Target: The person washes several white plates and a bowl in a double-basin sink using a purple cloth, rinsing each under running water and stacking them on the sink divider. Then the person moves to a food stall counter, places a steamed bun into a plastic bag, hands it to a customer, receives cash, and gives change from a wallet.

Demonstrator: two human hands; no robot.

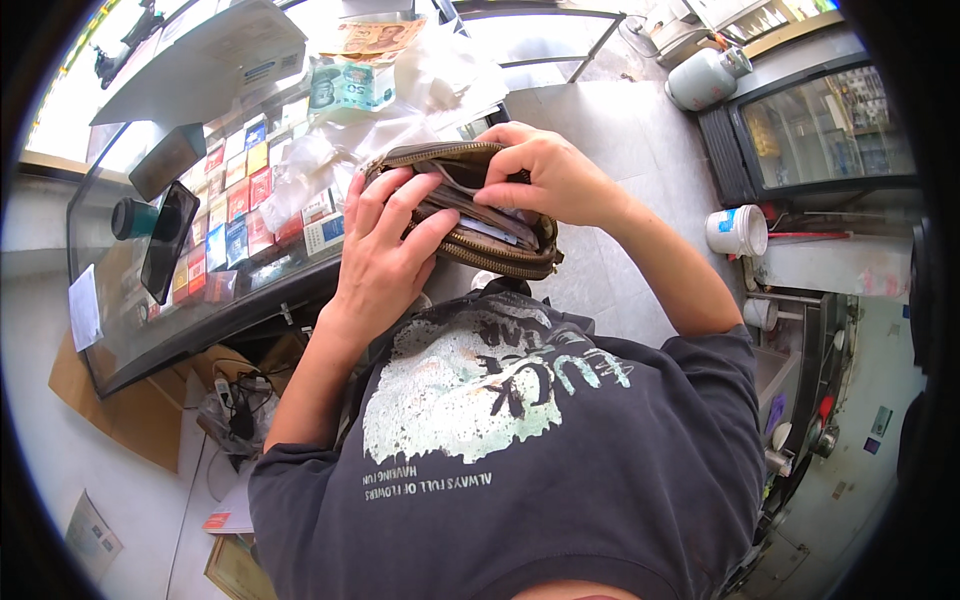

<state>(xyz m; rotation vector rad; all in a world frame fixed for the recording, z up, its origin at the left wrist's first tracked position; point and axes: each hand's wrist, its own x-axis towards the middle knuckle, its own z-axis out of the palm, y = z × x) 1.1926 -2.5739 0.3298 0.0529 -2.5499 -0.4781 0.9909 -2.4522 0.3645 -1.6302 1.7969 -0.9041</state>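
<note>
A brown zippered wallet [495, 259] is held unzipped above my chest, with cards and folded papers inside. My left hand [394, 236] grips its left side, fingers reaching over the opening. My right hand [536, 176] pinches the far right edge, thumb and fingertips inside the rim. Beyond the wallet, a green banknote [351, 88] and orange-brown banknotes [375, 39] lie on clear plastic bags [442, 82] on the glass counter.
Under the glass counter [120, 330] are rows of small boxes [238, 196]. A smartphone [170, 241] leans beside a dark green-lidded cup [135, 219]. At right stand a gas cylinder [703, 79], a glass-door refrigerator [825, 127] and a white bucket [737, 230].
</note>
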